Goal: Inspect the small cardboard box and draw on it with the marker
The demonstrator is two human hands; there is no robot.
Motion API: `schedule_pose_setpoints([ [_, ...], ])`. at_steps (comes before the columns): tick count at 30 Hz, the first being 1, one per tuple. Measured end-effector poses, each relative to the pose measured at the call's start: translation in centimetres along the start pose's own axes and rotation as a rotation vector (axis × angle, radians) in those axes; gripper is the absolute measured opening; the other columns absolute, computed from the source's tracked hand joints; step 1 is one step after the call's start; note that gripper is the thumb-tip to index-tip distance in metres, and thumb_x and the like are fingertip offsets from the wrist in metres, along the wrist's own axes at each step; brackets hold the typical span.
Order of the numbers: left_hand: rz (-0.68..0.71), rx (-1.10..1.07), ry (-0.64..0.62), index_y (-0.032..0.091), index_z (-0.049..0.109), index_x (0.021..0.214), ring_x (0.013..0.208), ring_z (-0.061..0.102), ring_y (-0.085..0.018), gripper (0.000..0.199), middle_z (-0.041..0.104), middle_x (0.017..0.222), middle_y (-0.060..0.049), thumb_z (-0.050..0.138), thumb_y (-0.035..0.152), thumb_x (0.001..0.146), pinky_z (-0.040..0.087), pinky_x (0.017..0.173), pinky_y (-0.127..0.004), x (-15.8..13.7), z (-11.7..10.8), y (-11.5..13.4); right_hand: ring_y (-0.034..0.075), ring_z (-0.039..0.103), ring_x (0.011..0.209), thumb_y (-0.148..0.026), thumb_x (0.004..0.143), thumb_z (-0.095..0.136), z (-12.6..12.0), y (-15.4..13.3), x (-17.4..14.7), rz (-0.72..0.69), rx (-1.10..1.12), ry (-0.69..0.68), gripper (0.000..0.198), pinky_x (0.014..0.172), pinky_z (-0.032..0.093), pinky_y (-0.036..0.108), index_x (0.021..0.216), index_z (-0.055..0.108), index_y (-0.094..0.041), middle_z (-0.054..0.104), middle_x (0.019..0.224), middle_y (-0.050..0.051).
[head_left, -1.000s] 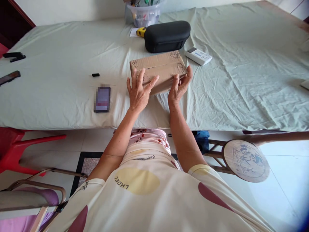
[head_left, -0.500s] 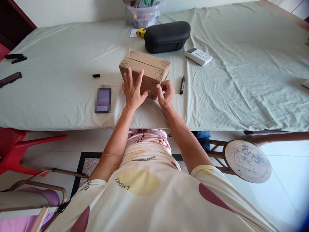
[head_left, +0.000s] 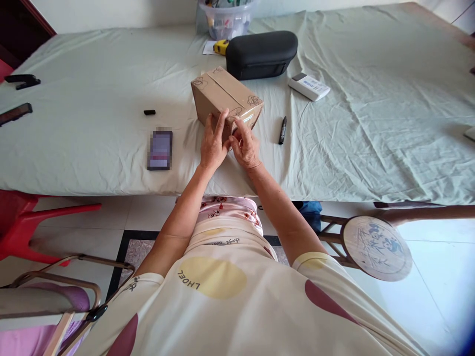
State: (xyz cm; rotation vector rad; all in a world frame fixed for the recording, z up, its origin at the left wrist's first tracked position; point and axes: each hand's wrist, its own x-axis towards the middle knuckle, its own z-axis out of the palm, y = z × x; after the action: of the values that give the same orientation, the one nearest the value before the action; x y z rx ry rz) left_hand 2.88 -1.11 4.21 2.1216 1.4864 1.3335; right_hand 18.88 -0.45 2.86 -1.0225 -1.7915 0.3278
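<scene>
A taped brown cardboard box point(head_left: 226, 91) with black scribbles on its corners sits turned at an angle on the cloth. My left hand point(head_left: 214, 146) rests against its near side, fingers stretched up along the face and the index finger reaching the top edge. Close beside it, my right hand point(head_left: 245, 148) works at the same near corner, index finger on the box, other fingers curled in. The two thumbs almost meet low on the corner. Whatever the right fingertips pinch is too small or hidden to make out. Shiny clear tape covers the box's right end.
On the cloth-covered table point(head_left: 111, 74) lie a phone point(head_left: 160, 150), a black cap point(head_left: 149, 112), a black marker point(head_left: 283, 130), a white device point(head_left: 309, 86), a black case point(head_left: 261, 54) and a yellow tool point(head_left: 220, 47). A plastic basket point(head_left: 230, 22) stands behind; a stool point(head_left: 376, 247) is right.
The box has turned, bringing its right end further round toward me. My left hand has moved right, with its fingers less spread, and my right hand has shifted left, bringing both together.
</scene>
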Motion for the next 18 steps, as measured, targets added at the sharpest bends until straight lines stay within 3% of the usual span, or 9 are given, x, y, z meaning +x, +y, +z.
schedule_pose_setpoints([
  [6,-0.022,-0.09,0.035,0.038,0.041,0.165,0.169,0.03,-0.035,0.066,0.03,0.181,-0.006,0.054,0.064,0.105,0.044,0.131,-0.049,-0.3,0.2,0.1,0.027,0.073,0.117,-0.065,0.107,0.046,0.1,-0.4,0.1,0.01,-0.046,-0.012,0.06,0.106,0.063,0.043,0.158,0.056,-0.035,0.071,0.125,0.008],
  [12,-0.013,-0.094,0.02,0.035,0.038,0.166,0.17,0.026,-0.038,0.073,0.028,0.18,-0.011,0.056,0.067,0.104,0.041,0.132,-0.055,-0.4,0.2,0.6,0.023,0.075,0.1,-0.067,0.109,0.032,-0.4,-0.2,0.4,0.028,-0.017,0.061,0.065,0.102,0.064,0.044,0.16,0.053,-0.033,0.074,0.126,0.008],
  [18,-0.015,-0.086,0.019,0.038,0.035,0.168,0.17,0.025,-0.039,0.074,0.029,0.18,-0.01,0.058,0.066,0.103,0.041,0.131,-0.058,-0.6,-0.2,1.3,0.022,0.077,0.102,-0.066,0.109,0.036,-1.4,0.5,0.6,0.124,0.037,0.09,0.065,0.101,0.063,0.043,0.164,0.049,-0.032,0.077,0.11,0.005],
])
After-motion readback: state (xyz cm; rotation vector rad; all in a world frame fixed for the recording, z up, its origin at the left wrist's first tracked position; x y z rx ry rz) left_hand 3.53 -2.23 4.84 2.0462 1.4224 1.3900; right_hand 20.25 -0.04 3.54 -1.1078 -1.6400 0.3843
